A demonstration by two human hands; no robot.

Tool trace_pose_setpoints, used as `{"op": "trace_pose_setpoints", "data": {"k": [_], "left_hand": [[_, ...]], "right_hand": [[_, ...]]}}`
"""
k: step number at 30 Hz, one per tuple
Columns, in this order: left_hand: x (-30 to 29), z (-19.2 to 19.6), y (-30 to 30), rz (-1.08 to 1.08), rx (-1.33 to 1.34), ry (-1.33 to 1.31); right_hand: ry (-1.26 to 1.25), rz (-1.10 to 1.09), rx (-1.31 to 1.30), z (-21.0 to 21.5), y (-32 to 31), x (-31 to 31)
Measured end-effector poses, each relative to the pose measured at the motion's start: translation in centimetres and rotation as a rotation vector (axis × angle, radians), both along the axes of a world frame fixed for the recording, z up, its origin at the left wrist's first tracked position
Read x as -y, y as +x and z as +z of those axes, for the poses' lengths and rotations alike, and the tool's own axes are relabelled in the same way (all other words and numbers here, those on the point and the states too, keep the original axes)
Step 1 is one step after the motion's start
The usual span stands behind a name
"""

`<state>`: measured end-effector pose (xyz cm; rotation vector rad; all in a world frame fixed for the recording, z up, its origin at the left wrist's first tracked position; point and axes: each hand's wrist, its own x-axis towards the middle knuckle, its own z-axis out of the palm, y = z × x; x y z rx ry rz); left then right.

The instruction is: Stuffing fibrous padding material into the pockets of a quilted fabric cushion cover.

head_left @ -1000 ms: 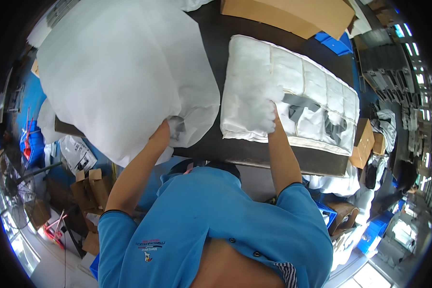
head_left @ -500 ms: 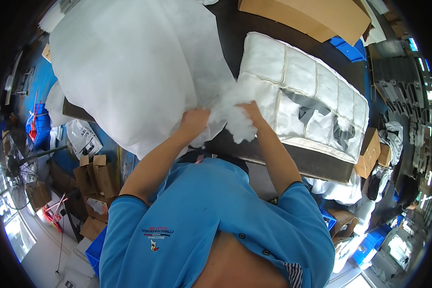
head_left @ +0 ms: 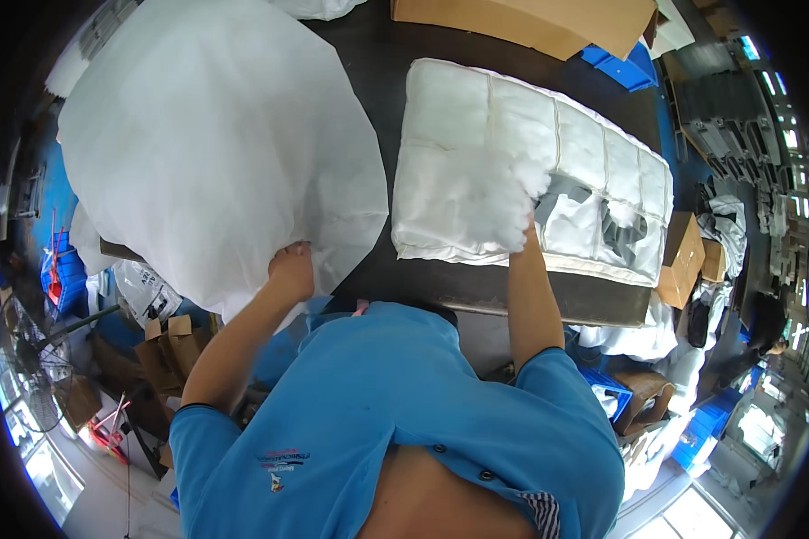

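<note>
The right hand (head_left: 523, 235) is mostly hidden behind a puff of white fluffy stuffing (head_left: 490, 199). It looks closed around that puff, at the middle of the frame, right on top of the quilted white pad (head_left: 521, 153). The pad lies on the dark table (head_left: 395, 260) and has sewn squares. Some squares at the right look open and show grey inside.

The left hand (head_left: 289, 269) is closed on the edge of a big white sheet of thin cloth (head_left: 207, 144). The sheet fills the upper left of the frame and hangs over the table edge.

The stuffing looks very light and soft. It would squash in the fingers and bits could pull off, so it is best taken in a loose full handful, not pinched. The sheet looks thin, floppy and light too, and is easy to hold by its edge.

Half a second ago both hands were close together at the sheet's edge, with the puff between them. Now the right hand has gone up to the pad with the puff, and the left hand has stayed at the sheet.
</note>
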<state>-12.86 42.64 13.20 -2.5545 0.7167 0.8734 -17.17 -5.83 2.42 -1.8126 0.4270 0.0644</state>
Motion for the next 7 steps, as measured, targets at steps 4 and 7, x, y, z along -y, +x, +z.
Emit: {"op": "trace_pose_setpoints", "data": {"k": [4, 7], "left_hand": [[4.5, 5.8, -2.4, -0.111, 0.187, 0.191], [7.9, 5.3, -0.2, 0.053, -0.218, 0.209]], "right_hand": [[0.121, -0.106, -0.003, 0.4, -1.4, 0.6], [-0.056, -0.196, -0.180, -0.8, -2.3, 0.4]]}}
